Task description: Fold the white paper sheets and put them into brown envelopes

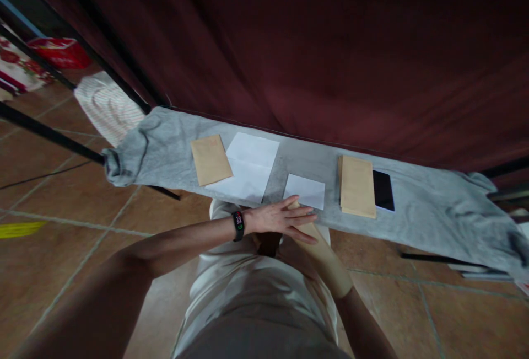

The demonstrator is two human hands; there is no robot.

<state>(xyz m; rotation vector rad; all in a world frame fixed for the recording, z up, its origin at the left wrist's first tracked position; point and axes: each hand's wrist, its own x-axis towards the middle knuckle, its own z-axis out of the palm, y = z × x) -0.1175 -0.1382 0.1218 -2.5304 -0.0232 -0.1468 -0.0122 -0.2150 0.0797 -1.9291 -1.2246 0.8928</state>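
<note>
Grey shirt [264, 328] up close, then left hand [285, 219] — fingers spread, over the tan sleeve [324, 257]. Right hand's mostly hidden, can't tell its grip — white paper [306, 191] lies just beyond.

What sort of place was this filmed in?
Probably an indoor room with a makeshift work spot: a tiled floor underfoot, a dark red curtain hanging close behind, and grey cloth draped over a narrow surface. Whether it is a home or a workplace, I cannot tell.
</note>
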